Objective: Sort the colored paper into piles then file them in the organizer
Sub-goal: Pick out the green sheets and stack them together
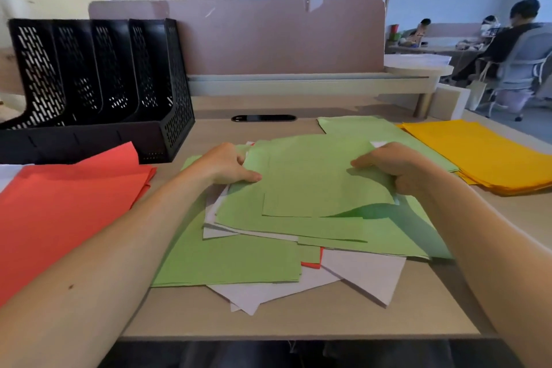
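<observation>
Both left hand (230, 163) and right hand (397, 166) pinch thin light-green paper sheets (313, 185) at opposite edges, fingers (250, 177) clamped. Light, floppy, probably slippery; support both sides.

Red pile (59, 203) off the left edge, orange pile (484, 152) off the right, red sheet (312, 263) mostly under green sheets (298, 188).

You are seated in an open-plan office. Your pale wooden desk (298, 317) has a pink divider screen (268, 36) along its back edge and a cable slot (263, 118) set into its top. A black mesh file organizer (98, 84) stands at the left. Beyond, on the right, people (504, 45) sit at another desk (424, 49), one in a grey swivel chair (522, 69).
</observation>
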`<state>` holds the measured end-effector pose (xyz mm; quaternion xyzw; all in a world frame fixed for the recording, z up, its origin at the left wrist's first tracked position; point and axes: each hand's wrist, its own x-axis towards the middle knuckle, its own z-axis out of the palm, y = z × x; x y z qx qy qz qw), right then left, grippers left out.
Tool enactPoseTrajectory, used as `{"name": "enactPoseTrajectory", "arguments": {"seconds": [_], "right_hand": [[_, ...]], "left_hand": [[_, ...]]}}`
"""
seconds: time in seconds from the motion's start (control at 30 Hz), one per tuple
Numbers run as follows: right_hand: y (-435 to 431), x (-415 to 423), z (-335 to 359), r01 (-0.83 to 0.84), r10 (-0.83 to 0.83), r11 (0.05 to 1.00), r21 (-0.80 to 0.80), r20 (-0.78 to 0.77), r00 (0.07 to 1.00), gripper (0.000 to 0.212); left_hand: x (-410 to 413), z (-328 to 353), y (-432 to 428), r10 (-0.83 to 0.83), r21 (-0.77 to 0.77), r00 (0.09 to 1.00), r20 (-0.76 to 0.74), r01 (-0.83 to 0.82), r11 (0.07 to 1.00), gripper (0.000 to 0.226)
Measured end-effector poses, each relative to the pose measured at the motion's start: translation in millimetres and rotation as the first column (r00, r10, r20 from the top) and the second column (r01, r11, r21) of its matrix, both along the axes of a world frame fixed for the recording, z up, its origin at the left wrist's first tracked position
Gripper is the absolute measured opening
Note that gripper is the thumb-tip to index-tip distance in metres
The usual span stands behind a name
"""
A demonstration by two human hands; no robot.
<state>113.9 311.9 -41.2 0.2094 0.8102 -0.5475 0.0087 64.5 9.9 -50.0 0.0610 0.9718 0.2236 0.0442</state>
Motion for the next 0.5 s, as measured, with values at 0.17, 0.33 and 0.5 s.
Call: {"name": "enactPoseTrajectory", "arguments": {"seconds": [0.17,0.33,0.5], "right_hand": [[-3,-1,-1,-0.001,0.008,0.976,-0.219,0.031,1.000,0.031],[-9,2,-4,-0.015,0.018,0.989,-0.147,0.019,1.000,0.026],[7,2,-4,0.083,-0.091,0.992,-0.095,-0.085,0.992,0.014]], "left_hand": [[3,-4,-2,-0.089,0.182,0.993,-0.083,0.103,0.978,0.021],[12,0,6,-0.164,0.443,0.986,-0.006,0.150,0.884,0.021],[10,-1,1,-0.166,0.647,0.951,0.260,-0.044,0.761,0.022]]}}
